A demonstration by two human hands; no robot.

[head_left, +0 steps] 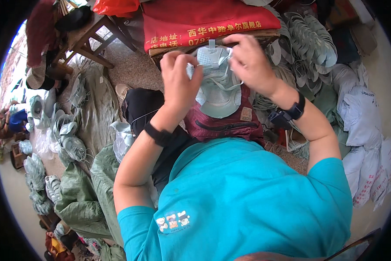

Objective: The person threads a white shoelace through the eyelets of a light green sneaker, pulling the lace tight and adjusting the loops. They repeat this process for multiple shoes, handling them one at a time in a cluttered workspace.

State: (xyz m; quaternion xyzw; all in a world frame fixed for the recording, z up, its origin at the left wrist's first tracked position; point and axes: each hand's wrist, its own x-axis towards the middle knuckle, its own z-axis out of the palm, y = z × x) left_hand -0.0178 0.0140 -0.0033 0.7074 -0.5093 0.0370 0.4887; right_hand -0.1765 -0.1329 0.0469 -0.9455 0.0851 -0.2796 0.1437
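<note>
Left hand (178, 76): curled at left edge of pale shoe upper (221, 108); can't tell if pinching
Right hand (250, 65): fingers bent at right side, blurred; grip unclear
Upper: over maroon zippered cloth (195, 122), toe toward wearer
Beyond: red cloth (173, 19)

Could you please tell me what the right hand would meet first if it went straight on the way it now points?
Probably the tongue of the pale mint-green mesh shoe upper, since the right hand points left toward it, though depth is unclear.
</note>
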